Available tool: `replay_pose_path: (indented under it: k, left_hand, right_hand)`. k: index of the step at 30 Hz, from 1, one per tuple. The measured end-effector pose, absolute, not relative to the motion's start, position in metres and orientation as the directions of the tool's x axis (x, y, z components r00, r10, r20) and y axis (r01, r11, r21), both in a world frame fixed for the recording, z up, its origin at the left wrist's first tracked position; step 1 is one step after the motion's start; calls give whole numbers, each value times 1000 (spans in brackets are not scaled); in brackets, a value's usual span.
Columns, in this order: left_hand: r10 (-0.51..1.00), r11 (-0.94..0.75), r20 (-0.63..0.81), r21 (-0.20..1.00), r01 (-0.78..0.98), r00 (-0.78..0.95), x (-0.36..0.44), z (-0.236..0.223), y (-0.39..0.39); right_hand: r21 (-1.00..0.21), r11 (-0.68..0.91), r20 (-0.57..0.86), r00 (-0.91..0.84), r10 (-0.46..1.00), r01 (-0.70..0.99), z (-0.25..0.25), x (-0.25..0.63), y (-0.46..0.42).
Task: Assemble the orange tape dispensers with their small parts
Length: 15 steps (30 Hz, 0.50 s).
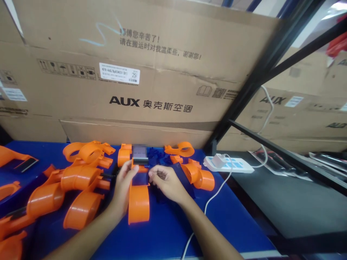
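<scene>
My left hand (124, 184) is closed around the left side of an orange plastic tape dispenser (139, 205), whose wide ring faces me. A grey plate with a black edge (140, 155) shows at the dispenser's far end. Just right of the dispenser is my right hand (166, 180), its thumb and index finger pinched together. Whatever lies between those fingertips is hidden or too small to name. Small dark blue pieces (157, 157) lie in a heap beyond the right hand.
More orange tape dispensers (81, 177) are piled on the left of the blue tabletop (162, 231), and several orange parts (203, 178) lie at the right. A white power strip (238, 165) with a trailing cable (207, 206) sits by a black metal frame (233, 112). Large cartons (162, 83) stand behind.
</scene>
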<state>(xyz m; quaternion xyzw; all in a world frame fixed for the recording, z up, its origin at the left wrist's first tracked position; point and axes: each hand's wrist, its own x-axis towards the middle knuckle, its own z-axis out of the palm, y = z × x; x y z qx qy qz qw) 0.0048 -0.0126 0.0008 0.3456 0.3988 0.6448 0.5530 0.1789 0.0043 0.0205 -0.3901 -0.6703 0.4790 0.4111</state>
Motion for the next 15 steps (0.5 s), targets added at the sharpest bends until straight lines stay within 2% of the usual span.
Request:
replay_pose_path:
  k: [7, 15]
  left_hand:
    - [988, -119, 57, 875, -470, -144, 8, -2, -11]
    - [1000, -29, 23, 843, -537, -18, 7, 1, -18]
  right_hand:
    - [-977, 156, 99, -334, 937, 148, 22, 170, -1]
    - [-971, 140, 86, -266, 960, 195, 20, 164, -12]
